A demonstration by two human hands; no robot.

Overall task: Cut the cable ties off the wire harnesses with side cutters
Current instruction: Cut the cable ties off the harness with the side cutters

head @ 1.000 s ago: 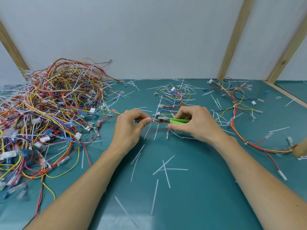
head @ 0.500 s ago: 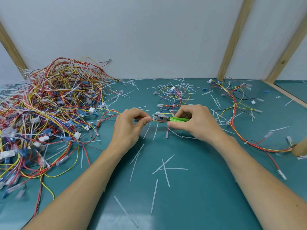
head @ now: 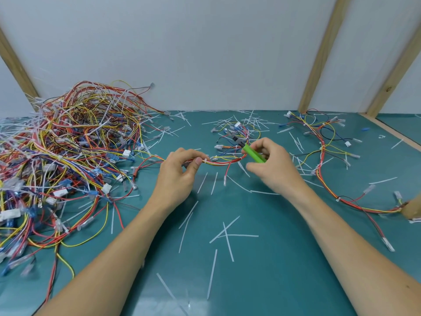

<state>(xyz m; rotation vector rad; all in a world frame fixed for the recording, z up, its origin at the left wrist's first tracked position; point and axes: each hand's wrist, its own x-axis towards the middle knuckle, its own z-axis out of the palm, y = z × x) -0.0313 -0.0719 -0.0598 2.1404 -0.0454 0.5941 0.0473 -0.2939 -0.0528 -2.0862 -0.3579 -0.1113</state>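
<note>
Teal tabletop (head: 262,281): left hand (head: 180,174) pinching one harness (head: 224,161), right hand (head: 271,165) gripping one green-handled side cutters (head: 251,152).

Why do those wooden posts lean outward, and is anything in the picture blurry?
Head view: the wide-angle lens splays the posts and stretches the forearms; lighting is soft and even, with faint shadows under the hands; the wire pile's left edge and the cut ties nearest the camera are smeared.

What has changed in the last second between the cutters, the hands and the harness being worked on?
The right hand has pulled the green-handled side cutters back from the left hand's fingertips and swung their nose up and away, towards the wall. A stretch of harness now shows between the hands. The left hand still pinches the harness; the wire pile stays put.
</note>
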